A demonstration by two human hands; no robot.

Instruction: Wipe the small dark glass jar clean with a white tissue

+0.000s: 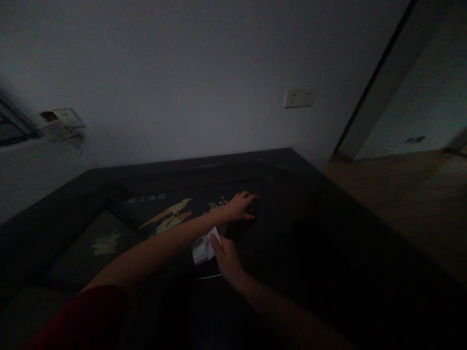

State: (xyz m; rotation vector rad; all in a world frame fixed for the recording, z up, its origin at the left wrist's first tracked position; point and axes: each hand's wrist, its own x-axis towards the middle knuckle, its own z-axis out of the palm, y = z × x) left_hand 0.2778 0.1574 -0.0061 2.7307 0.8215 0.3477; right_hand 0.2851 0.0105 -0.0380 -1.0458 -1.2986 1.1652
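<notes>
In the head view, my left hand (241,206) reaches over the black tabletop (284,262), with curved fingers and thumb around a small dark shiny object (250,211). Its kind is too dim to make out. Closer to me, my right hand (226,257) is closed on a crumpled white tissue (203,250), thumb on top. The tissue sticks out to the left, just below my left forearm. A pale bird picture (170,211) with flowers decorates the tabletop left of my left hand, partly covered by that forearm.
A pale wall (189,82) rises behind the tabletop. It carries a double socket (299,98) at right and more sockets (65,121) at left. A framed item (14,121) shows at the left edge. Wooden floor (412,194) lies to the right. The light is very dim.
</notes>
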